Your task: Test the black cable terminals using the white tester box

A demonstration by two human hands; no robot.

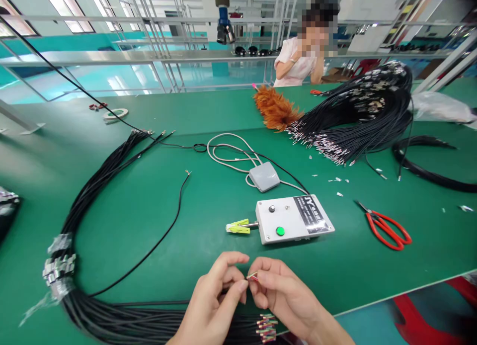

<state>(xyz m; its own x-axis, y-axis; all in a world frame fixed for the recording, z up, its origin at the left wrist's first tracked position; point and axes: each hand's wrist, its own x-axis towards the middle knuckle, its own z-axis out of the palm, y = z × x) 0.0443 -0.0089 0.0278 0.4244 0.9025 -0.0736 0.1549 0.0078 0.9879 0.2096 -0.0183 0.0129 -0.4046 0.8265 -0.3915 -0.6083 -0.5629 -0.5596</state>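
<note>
Near the table's front edge my left hand [219,298] pinches a black cable [149,303] close to its end. The fingertips of my right hand [285,293] are closed on the thin coloured wires [253,275] that come out of that end. Below both hands lies a thick bundle of black cables [122,320], with many coloured wire ends [266,327] showing beside my right wrist. Just beyond my hands sits a white control box [286,218] with a green button and a black knob. A yellow-green clip [238,226] sticks out from its left side.
Red-handled scissors [389,228] lie at the right. Behind the box rests a grey pedal [264,176] with a coiled cord. A large black cable pile [357,111] and an orange feather duster [276,109] lie farther back. Across the table is a person [298,61]. A tape roll [116,114] lies back left.
</note>
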